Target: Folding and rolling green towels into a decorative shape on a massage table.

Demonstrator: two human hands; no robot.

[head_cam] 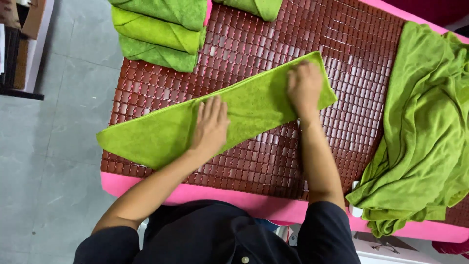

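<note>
Dark shirt (pixel 220 234) below; both hands' fingers (pixel 211 110) flat, released, on green towel (pixel 244 105).

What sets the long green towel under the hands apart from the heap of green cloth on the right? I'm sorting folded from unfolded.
The long green towel lies flat as a narrow folded strip; the heap of green cloth is loose and rumpled. The left hand and right hand press on the strip; nothing touches the heap. The strip runs diagonally across the brown tiled mat; the heap spills over its right side. Both are the same bright green.
</note>
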